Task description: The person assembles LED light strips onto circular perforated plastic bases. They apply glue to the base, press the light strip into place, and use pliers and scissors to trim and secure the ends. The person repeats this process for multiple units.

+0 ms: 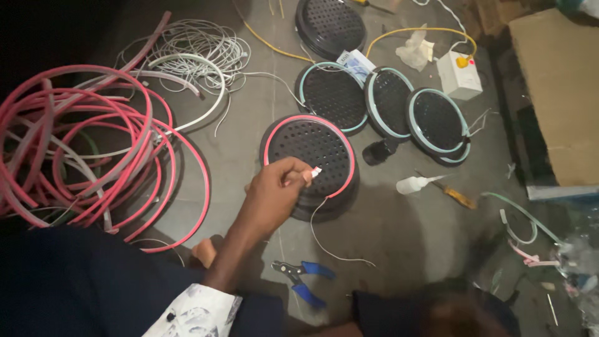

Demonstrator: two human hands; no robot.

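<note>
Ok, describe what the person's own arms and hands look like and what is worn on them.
Only one hand shows in the head view, and which hand it is cannot be told. It is bare: no glove, ring or watch visible. The forearm is bare up to a white sleeve with a faint dark pattern and a small dark button, pushed back toward the elbow. The other hand is out of view.

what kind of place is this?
Probably an informal floor workshop for assembling lit fixtures. Coils of pink flexible strip lie loose on the bare floor, round black perforated discs edged with strip sit in a row, and blue-handled pliers lie nearby.
</note>
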